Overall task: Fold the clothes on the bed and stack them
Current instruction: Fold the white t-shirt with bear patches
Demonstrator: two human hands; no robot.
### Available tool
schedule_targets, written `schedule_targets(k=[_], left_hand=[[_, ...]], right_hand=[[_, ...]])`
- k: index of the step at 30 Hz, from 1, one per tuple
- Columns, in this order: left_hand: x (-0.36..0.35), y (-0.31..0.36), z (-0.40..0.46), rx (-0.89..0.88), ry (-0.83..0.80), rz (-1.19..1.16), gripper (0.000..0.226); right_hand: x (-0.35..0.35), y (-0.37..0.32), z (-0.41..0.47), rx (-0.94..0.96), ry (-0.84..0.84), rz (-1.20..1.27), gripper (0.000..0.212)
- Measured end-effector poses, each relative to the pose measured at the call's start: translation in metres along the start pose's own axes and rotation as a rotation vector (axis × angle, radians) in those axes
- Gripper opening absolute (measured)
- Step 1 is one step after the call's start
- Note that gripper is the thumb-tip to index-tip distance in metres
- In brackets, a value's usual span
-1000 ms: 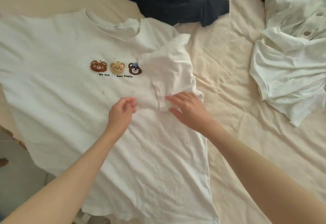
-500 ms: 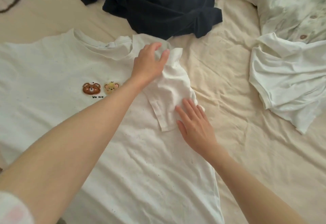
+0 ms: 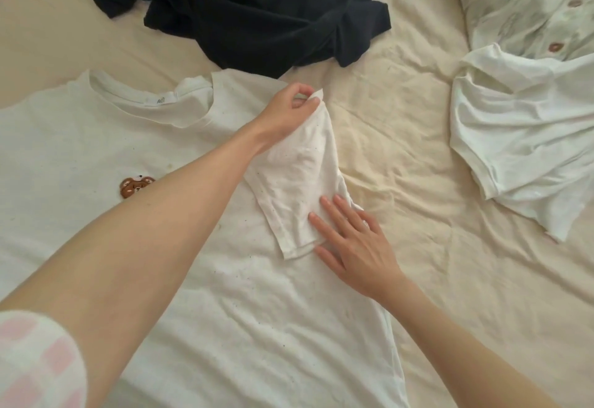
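The left hand [image 3: 291, 108] reaches forward on an outstretched arm and pinches the shoulder edge of the white T-shirt's [image 3: 225, 327] folded-in sleeve [image 3: 299, 182] between thumb and fingertips. The right hand [image 3: 350, 243] lies flat, fingers straight and slightly spread, pressing the sleeve's lower end onto the shirt body. The T-shirt lies face up on the bed [image 3: 418, 182], one bear patch [image 3: 136, 185] showing beside the left forearm. A dark garment [image 3: 257, 15] lies crumpled beyond the collar; a white garment [image 3: 527, 137] lies to the right.
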State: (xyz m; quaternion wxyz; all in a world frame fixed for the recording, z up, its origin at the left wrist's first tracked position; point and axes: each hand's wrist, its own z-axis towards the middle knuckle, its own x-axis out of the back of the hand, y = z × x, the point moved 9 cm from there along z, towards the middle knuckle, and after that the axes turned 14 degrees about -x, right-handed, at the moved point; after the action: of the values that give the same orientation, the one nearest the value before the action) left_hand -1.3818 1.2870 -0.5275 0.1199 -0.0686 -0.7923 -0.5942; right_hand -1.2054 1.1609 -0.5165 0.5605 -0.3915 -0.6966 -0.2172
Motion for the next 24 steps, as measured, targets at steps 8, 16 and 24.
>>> schedule_targets(k=[8, 16, 24], left_hand=[[0.045, -0.014, -0.027, 0.051, -0.085, 0.262, 0.031], [0.071, -0.033, -0.075, 0.102, 0.036, 0.432, 0.024], [0.083, -0.027, -0.092, 0.045, 0.317, -0.097, 0.012]], right_hand=[[0.036, -0.013, 0.01, -0.077, 0.241, 0.187, 0.04], [0.008, -0.044, -0.004, 0.027, 0.1, -0.029, 0.072], [0.022, -0.049, 0.003, 0.045, 0.262, 0.012, 0.056]])
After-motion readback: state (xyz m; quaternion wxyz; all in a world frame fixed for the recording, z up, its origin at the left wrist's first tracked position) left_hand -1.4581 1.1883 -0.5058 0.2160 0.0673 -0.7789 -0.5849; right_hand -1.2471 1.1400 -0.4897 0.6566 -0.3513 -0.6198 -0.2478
